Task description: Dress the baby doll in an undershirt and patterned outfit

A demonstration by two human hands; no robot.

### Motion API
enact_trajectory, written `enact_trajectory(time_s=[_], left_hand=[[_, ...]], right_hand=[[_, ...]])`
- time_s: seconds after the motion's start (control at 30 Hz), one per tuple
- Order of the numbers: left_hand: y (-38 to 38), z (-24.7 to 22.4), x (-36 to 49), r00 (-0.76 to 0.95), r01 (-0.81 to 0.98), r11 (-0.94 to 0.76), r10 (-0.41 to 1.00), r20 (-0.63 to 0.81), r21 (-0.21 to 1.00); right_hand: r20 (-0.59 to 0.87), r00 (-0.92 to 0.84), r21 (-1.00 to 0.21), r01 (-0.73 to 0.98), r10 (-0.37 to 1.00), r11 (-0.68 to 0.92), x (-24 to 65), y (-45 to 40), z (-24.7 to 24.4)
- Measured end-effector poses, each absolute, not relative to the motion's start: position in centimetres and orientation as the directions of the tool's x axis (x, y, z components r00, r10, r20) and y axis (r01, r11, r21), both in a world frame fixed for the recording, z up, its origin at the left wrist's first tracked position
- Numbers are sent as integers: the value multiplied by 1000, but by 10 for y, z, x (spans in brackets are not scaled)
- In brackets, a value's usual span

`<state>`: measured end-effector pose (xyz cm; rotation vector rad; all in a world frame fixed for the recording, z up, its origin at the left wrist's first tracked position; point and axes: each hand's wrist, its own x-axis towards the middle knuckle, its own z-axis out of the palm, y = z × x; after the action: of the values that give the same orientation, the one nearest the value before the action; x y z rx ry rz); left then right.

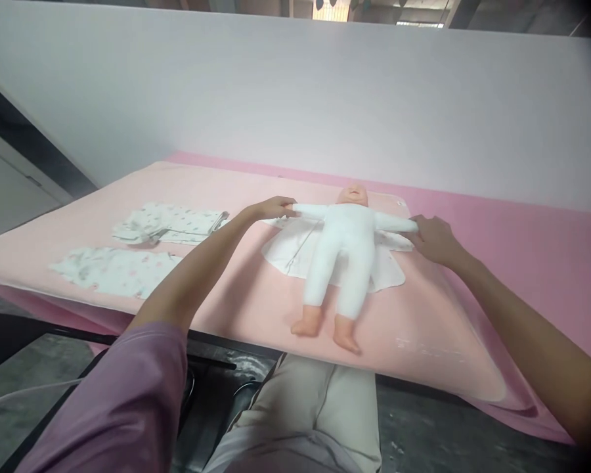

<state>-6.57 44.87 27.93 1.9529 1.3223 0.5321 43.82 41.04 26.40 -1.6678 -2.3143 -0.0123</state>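
Note:
A baby doll [347, 243] with a white cloth body lies on its back, arms stretched out to both sides and bare feet toward me. Beneath it a white baby garment [290, 249] is spread open on the mat. My left hand [276, 207] is closed around the end of the doll's arm on the left. Around the end of the other arm my right hand [433, 238] is closed too. The doll's own hands are mostly hidden by my fingers.
A folded patterned garment [187, 223] and a second patterned cloth [113, 269] lie on the left of the peach mat [423, 328]. Pink cloth [536, 263] covers the table on the right. A white partition [325, 98] stands behind.

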Motion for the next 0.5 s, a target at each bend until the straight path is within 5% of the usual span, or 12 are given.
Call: enact_trajectory(time_s=[0.27, 0.37, 0.5], left_hand=[[464, 252, -102, 452, 432, -57, 878, -161, 900], [467, 246, -105, 495, 216, 61, 854, -163, 975], [467, 220, -76, 248, 16, -48, 968, 43, 999]], right_hand=[[71, -127, -8, 992, 989, 127, 411, 420, 227], [181, -83, -5, 996, 980, 86, 389, 414, 232], [363, -386, -194, 859, 848, 474, 319, 421, 253]])
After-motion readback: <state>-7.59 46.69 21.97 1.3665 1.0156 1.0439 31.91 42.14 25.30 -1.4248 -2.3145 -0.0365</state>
